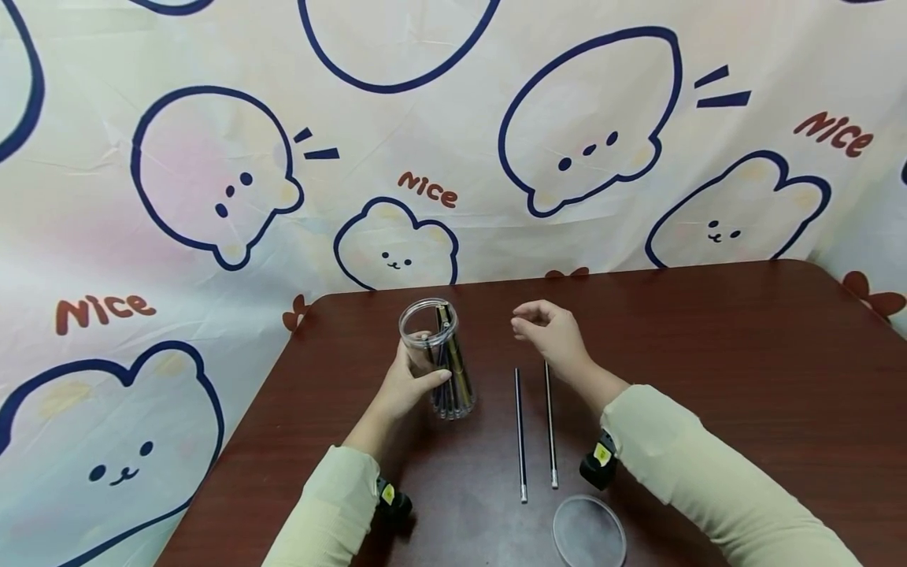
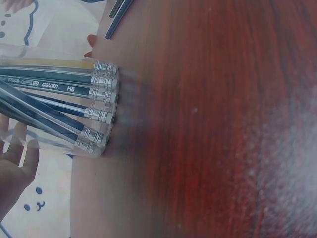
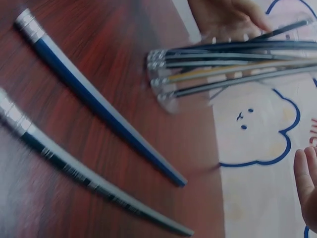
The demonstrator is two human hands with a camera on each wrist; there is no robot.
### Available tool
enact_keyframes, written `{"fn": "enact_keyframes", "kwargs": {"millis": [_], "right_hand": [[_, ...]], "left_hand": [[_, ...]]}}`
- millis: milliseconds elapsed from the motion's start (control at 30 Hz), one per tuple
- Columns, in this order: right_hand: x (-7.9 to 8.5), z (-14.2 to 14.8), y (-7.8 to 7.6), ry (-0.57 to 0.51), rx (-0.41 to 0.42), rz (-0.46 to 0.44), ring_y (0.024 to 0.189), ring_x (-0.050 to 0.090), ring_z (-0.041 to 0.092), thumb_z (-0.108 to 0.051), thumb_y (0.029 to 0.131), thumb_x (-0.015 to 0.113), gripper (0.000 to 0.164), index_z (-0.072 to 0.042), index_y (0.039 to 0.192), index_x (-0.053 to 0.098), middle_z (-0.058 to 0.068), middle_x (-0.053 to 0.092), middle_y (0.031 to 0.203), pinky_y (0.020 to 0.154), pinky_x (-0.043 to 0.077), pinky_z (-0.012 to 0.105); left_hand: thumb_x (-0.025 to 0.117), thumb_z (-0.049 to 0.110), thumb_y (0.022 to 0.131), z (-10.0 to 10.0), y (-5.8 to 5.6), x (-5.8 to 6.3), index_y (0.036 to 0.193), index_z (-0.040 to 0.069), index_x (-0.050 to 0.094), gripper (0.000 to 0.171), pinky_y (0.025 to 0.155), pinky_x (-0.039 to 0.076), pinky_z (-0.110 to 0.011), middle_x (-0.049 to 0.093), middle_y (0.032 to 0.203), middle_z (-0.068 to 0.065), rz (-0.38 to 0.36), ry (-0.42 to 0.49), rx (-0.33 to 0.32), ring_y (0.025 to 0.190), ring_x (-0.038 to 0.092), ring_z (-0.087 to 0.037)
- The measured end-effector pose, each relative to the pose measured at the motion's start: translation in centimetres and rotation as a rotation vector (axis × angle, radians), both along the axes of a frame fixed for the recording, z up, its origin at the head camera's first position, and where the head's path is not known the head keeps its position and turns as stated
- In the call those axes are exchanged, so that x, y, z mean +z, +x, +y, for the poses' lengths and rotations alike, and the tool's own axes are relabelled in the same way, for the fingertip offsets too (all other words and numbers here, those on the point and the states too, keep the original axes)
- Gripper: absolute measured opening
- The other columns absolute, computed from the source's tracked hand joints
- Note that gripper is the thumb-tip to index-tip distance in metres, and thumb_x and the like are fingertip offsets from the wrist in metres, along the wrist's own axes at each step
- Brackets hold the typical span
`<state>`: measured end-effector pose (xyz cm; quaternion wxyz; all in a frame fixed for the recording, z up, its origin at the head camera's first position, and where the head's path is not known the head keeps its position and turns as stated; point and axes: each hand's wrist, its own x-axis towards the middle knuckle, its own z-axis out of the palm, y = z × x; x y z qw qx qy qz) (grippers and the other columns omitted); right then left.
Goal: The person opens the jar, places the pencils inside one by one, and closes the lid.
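Note:
My left hand [image 1: 411,384] grips a clear jar [image 1: 428,302] by its side, thumb across the front. Several pencils [image 2: 49,85] stand in the jar with their metal-banded ends at the bottom; one shows an HB mark in the left wrist view. To the right of the jar, my right hand [image 1: 554,335] hovers with bent fingers and holds nothing. Below it on the table lie two pencils side by side, a blue striped pencil [image 3: 94,94] and a dark green pencil [image 3: 81,174] with printed lettering.
A round clear lid [image 1: 590,532] lies near the front of the brown table [image 1: 744,378]. Behind the table hangs a pale cloth [image 1: 482,236] with cartoon bears. Each wrist wears a small black camera [image 1: 599,465].

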<state>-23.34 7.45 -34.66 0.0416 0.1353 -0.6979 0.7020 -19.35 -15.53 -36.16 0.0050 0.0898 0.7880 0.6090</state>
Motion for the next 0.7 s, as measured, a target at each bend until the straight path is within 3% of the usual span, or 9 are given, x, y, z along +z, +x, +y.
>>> {"fn": "enact_keyframes", "kwargs": {"millis": [267,533,700], "right_hand": [[-1.6,2.0,-0.4,-0.024,-0.002,-0.155,0.078,0.057,0.023,-0.005,0.082,0.056,0.029,0.013,0.105,0.049,0.009,0.054,0.083,0.073,0.045,0.04],[-3.1,3.3,-0.7,0.114,-0.004,-0.281,0.085,0.057,0.031,-0.011,0.083,0.056,0.026,0.008,0.1,0.052,0.017,0.057,0.091,0.072,0.045,0.04],[-4.0,3.9,-1.0,0.209,0.025,-0.337,0.08,0.058,0.028,-0.014,0.084,0.055,0.027,0.008,0.099,0.052,0.023,0.055,0.097,0.066,0.048,0.035]], "left_hand": [[0.061,0.003,0.075,0.0,0.2,0.1,0.127,0.005,0.026,0.063,0.078,0.035,-0.033,0.044,0.103,-0.015,0.019,-0.03,0.012,0.09,0.043,-0.021],[0.061,0.002,0.075,0.2,0.3,0.2,0.126,0.005,0.026,0.062,0.081,0.034,-0.034,0.044,0.106,-0.016,0.024,-0.02,0.018,0.094,0.042,-0.023],[0.061,0.002,0.075,0.2,0.3,0.3,0.126,0.004,0.027,0.062,0.081,0.034,-0.034,0.044,0.109,-0.017,0.025,-0.018,0.019,0.094,0.043,-0.023]]}}
